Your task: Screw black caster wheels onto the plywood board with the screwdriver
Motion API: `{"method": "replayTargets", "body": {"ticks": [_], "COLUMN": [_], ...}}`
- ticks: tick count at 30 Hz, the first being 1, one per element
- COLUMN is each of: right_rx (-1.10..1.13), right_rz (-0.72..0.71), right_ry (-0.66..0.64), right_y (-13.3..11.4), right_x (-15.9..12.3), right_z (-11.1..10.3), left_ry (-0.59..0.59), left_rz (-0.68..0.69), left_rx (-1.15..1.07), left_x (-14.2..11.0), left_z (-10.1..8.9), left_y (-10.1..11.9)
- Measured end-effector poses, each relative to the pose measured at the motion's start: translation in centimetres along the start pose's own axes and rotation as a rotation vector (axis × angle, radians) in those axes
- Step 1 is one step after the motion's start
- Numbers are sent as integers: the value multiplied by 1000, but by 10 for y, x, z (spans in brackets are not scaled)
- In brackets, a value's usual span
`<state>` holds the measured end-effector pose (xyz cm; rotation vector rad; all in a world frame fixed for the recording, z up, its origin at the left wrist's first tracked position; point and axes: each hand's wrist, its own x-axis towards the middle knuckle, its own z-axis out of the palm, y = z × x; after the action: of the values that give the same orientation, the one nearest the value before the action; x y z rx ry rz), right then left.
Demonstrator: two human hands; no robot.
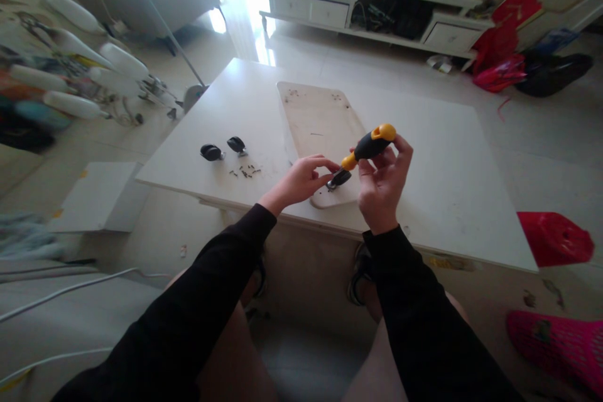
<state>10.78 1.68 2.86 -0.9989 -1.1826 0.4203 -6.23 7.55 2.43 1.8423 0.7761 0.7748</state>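
Bare knees and black sleeves (pixel 221 289) fill the bottom of the view; person seated at a low white table (pixel 438 157).

Right hand (pixel 384 185): raised above the table's near edge, fingers (pixel 400 146) clenched around a screwdriver (pixel 370 146) with black-and-yellow handle. Handle tilts up to the right, yellow cap uppermost; yellow collar end points down-left toward the left hand. Shaft and tip not distinguishable.

Left hand (pixel 301 179): just beside the right, fingers (pixel 325 166) pinched at the top of a small black caster wheel (pixel 338 179). Caster sits at the near end of a pale wooden board (pixel 315 122), touching or just above it; cannot tell which. Screwdriver's lower end meets the caster where the left fingers hold.

Board: lies flat on the table, long axis running away from the person, rounded corners, small clusters of screw holes at its far corners.

Left of the board, on the table: two more black caster wheels (pixel 223 149), side by side, apart from each other. Just in front of them, a small scatter of dark screws (pixel 245 171).

Surroundings: white TV cabinet (pixel 367 12) along the far wall, cluttered on top. Red plastic bag (pixel 556 239) on the floor past the table's right near corner; a pink mesh item (pixel 560 342) nearer the camera on the right. Drying rack with white-capped arms (pixel 89 69) on the left. White cable (pixel 66 292) across the floor at lower left.
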Motion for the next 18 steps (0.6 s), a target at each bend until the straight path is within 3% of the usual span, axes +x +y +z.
{"method": "replayTargets", "body": {"ticks": [11,18], "right_rx": [20,5], "right_rz": [-18,20], "right_ry": [-67,45], "right_y": [3,-1], "right_x": [4,7], "right_z": [1,8], "left_ry": [23,74], "left_rz": [-99,-160], "left_rx": [-110,-84], "left_x": [10,13], "left_z": [16,16], "left_y": [-1,2]}}
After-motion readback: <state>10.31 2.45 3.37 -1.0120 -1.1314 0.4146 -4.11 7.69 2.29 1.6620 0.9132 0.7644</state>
